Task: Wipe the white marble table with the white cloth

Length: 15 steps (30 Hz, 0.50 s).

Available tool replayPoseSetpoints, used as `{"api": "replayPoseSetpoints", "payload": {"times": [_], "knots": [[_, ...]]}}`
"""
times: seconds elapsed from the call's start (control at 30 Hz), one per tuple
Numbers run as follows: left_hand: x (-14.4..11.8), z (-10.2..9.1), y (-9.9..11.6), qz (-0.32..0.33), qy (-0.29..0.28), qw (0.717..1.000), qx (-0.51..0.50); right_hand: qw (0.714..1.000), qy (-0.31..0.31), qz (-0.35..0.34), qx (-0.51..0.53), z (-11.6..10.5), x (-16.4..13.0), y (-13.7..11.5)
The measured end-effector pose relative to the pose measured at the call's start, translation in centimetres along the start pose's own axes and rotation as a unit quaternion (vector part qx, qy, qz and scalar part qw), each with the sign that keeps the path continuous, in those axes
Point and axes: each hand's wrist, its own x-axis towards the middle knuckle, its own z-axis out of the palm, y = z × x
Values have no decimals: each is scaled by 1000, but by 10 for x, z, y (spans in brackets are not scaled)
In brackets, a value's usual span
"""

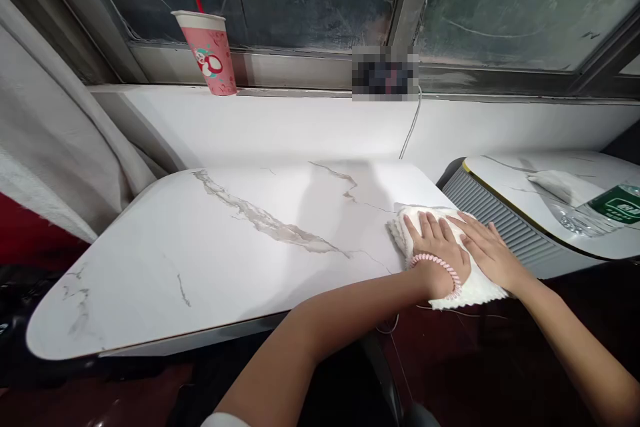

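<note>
A white cloth (480,287) is spread over the right end of the white marble-patterned table (150,233), and its front part hangs past the edge. My left hand (440,253), with a pink coiled band at the wrist, lies flat on the cloth with fingers spread. Close beside it on the right, my right hand (487,250) also rests on the cloth, fingers stretched out toward the left hand. Neither hand is closed around anything.
On the window ledge stand a pink paper cup (213,57) with a red straw and a blurred dark object (385,73). A second table (525,197) at right bears a plastic bottle (617,203) and a white tissue pack (565,187). A grey curtain (55,107) hangs left.
</note>
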Motion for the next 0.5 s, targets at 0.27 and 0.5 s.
{"api": "replayPoseSetpoints", "payload": {"times": [0.27,0.5], "knots": [[57,6,-20,-6,16,1000,-2,999,-12,48,20,12,67,1],[126,2,-86,-28,48,998,-13,991,60,77,93,40,159,-25]]}}
